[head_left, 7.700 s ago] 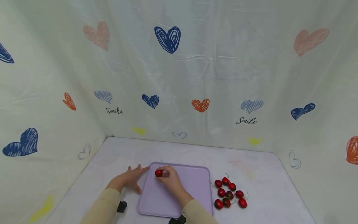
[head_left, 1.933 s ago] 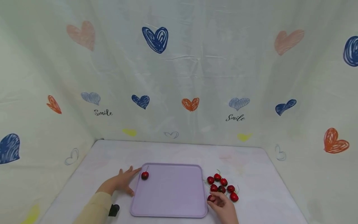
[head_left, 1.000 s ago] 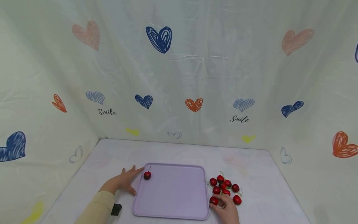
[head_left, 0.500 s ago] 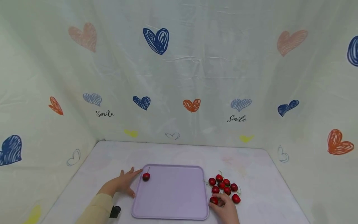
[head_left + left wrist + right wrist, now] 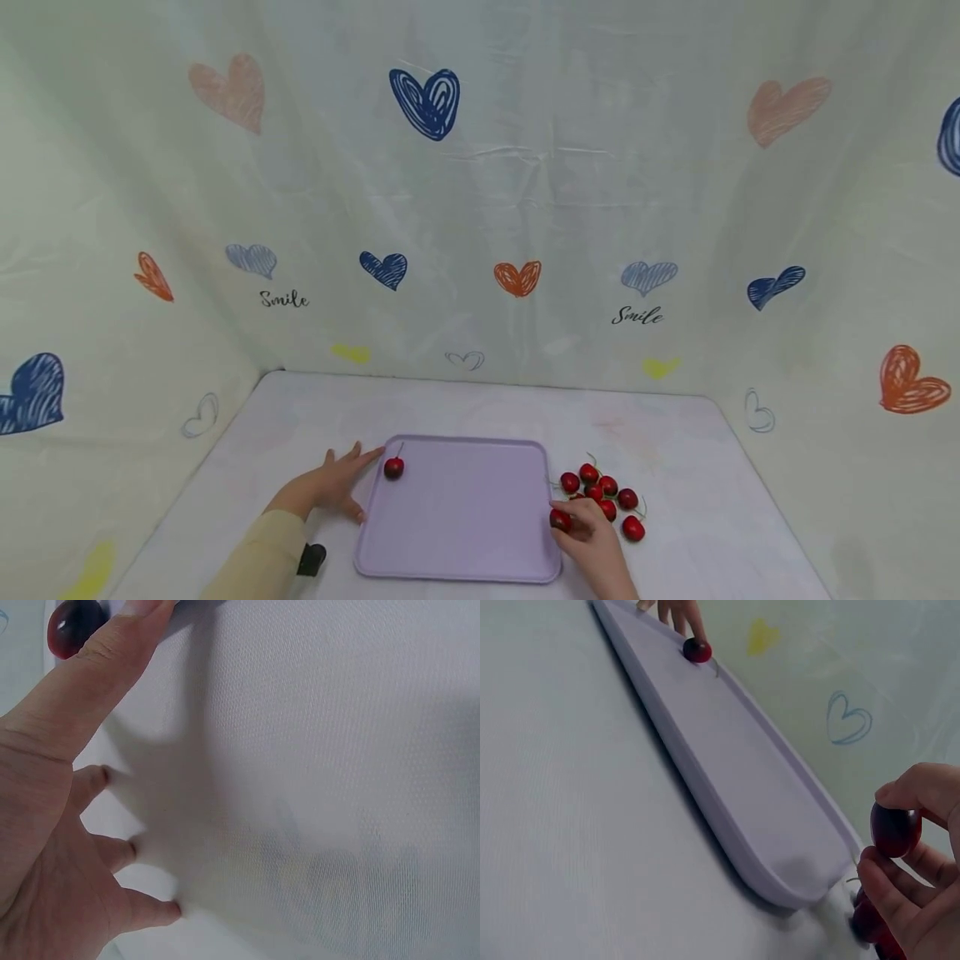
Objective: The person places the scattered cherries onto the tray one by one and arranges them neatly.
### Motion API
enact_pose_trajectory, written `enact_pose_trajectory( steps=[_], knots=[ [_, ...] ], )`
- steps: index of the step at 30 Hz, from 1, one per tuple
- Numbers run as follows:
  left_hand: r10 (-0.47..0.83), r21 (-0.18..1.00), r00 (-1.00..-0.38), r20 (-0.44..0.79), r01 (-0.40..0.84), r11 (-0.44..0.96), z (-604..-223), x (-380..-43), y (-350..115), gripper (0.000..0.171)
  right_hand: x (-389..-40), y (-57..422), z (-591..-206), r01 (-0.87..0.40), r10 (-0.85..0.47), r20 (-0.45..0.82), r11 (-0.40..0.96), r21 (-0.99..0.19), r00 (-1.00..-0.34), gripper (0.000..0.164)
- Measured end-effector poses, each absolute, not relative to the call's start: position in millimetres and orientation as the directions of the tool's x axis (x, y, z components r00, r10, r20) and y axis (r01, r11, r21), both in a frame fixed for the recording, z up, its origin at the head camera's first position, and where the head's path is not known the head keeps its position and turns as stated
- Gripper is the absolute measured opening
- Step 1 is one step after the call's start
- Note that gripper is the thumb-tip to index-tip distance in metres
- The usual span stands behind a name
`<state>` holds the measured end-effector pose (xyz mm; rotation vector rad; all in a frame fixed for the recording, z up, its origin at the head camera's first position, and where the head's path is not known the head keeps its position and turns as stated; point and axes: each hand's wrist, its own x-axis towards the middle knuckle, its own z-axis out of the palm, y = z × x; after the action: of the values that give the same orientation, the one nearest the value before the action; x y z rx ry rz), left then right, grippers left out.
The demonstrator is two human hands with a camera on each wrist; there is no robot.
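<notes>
A lilac tray (image 5: 465, 533) lies on the table with one red cherry (image 5: 393, 468) at its far left corner. My left hand (image 5: 333, 487) lies flat, fingers spread, on the table beside the tray's left edge; its forefinger reaches toward that cherry (image 5: 73, 626). My right hand (image 5: 588, 529) pinches a dark red cherry (image 5: 559, 520) at the tray's right edge; in the right wrist view the held cherry (image 5: 895, 831) sits between thumb and fingers, lifted above the tray's corner (image 5: 810, 889). Several more cherries (image 5: 603, 492) lie in a pile right of the tray.
A cloth backdrop printed with hearts (image 5: 427, 104) closes in the table on the back and both sides. The table top (image 5: 487, 408) is covered in pale cloth. A dark strap (image 5: 311, 558) shows at my left wrist.
My right hand has picked a cherry out of the pile and moved it left to the tray's right edge. The left hand and the cherry on the tray have stayed put.
</notes>
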<state>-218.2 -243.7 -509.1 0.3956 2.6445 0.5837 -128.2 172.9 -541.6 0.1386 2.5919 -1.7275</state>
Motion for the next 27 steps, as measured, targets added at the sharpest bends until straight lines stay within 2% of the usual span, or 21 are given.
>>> enact_pose_trajectory(
  steps=[6,17,22,27],
  knots=[
    [0.341,0.452,-0.884,-0.319,0.175,0.875,-509,-220,-244,0.106,-137,155,-533,0.014,-0.027,-0.024,0.343,-0.939,-0.999,0.034],
    [0.328,0.443,-0.885,-0.33,0.162,0.882,-512,-222,-244,0.106,-155,119,-534,-0.094,-0.155,0.067,0.172,-0.98,-0.986,0.034],
    [0.328,0.447,-0.884,-0.334,0.157,0.88,-512,-221,-245,0.106,-160,105,-534,-0.133,-0.191,0.115,0.085,-0.987,-0.975,0.035],
    [0.33,0.453,-0.881,-0.34,0.154,0.878,-510,-219,-244,0.106,-163,92,-531,-0.178,-0.186,0.164,0.06,-0.982,-0.969,0.032]
  ],
)
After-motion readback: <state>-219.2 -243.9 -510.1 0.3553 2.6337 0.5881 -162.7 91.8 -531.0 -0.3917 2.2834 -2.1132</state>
